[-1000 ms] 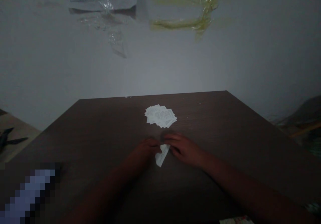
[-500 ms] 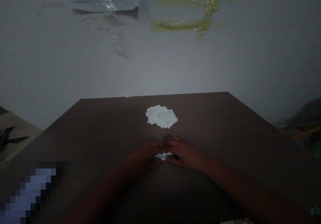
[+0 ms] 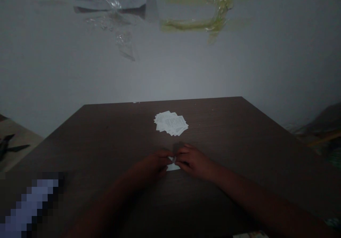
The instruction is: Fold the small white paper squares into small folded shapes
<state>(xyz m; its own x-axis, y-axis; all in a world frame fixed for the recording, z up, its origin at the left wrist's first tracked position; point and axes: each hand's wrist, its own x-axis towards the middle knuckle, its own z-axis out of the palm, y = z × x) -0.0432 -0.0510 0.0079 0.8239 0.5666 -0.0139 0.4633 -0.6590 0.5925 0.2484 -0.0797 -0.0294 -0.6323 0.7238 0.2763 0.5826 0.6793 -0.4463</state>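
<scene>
In dim light, the left hand (image 3: 156, 162) and right hand (image 3: 195, 161) met over a small white paper slip (image 3: 173, 166), fingers pinching its edges against the dark wood-grain bench (image 3: 239, 142), apparently to fold it flat; a fanned pile of printed slips (image 3: 171, 123) lay just beyond.

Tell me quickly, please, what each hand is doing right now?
Left hand: shut on the small paper slip.
Right hand: shut on the same slip.
</scene>
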